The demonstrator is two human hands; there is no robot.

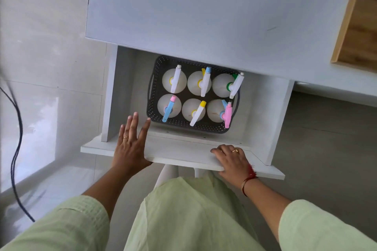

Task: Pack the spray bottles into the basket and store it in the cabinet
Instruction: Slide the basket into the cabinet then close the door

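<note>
we wear pale green sleeves (61,226) and tunic (189,210), a gold ring (125,137) on left hand (130,144) and right hand (232,159), a red thread bracelet (250,177) at five o'clock.

Matt white cabinet (204,16), perforated dark plastic basket (155,71), translucent plastic spray bottles (193,82), glossy floor (51,57).

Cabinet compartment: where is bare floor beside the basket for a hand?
Bare floor strips lie between the basket and the left wall, beyond the left hand, and between the basket and the right wall. In front, only a thin strip before the door panel the right hand grips. The basket is packed: six spray bottles, no gap.
</note>
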